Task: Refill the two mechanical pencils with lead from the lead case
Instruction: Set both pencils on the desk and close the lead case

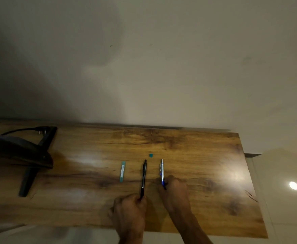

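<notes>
Two mechanical pencils lie side by side on the wooden table [197,164], pointing away from me. My left hand [129,212] grips the near end of the black pencil [143,176]. My right hand [175,192] grips the near end of the silver and blue pencil [162,170]. To the left of the black pencil lies the slim teal lead case [122,171], apart from both hands. A small teal cap [150,155] sits on the table just beyond the pencils' far ends.
A black monitor stand [30,173] with a cable and plug [40,129] occupies the table's left part. The wall runs along the table's far edge. The table's right edge drops to a pale floor with a bright light reflection [293,185].
</notes>
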